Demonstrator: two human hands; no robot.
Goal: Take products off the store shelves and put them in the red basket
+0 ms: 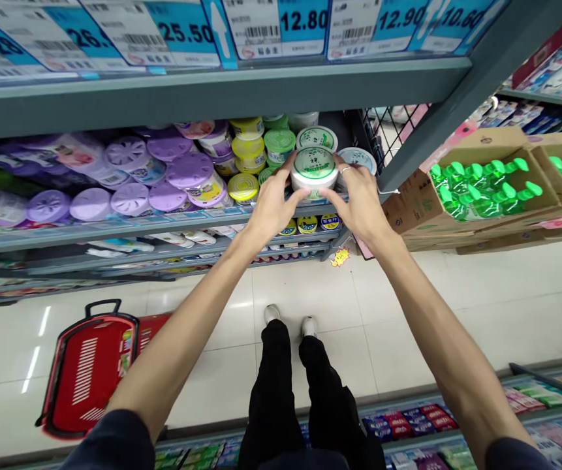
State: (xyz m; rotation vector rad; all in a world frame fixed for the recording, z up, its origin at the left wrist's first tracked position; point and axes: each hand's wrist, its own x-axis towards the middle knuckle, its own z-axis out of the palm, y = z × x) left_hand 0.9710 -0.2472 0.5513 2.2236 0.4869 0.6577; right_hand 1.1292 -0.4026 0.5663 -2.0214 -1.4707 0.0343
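Between my two hands is a round white tub with a green-rimmed, printed lid (314, 164), at the front edge of the shelf (163, 225). My left hand (277, 199) grips its left side, thumb at the front. On the right side, my right hand (356, 196), with a ring on one finger, closes on the same tub. Behind it stands a similar tub (316, 138), and a paler-lidded tub (358, 158) is just beyond my right hand. Green-lidded tubs (279, 140) and yellow-lidded tubs (243, 187) are stacked to the left.
Purple-lidded containers (190, 171) fill the shelf further left. Overhead runs a shelf edge with price tags (281, 29). A grey post (427, 111) and cartons of green-topped bottles (486, 189) are at right. A red basket (89, 372) sits on the floor at left.
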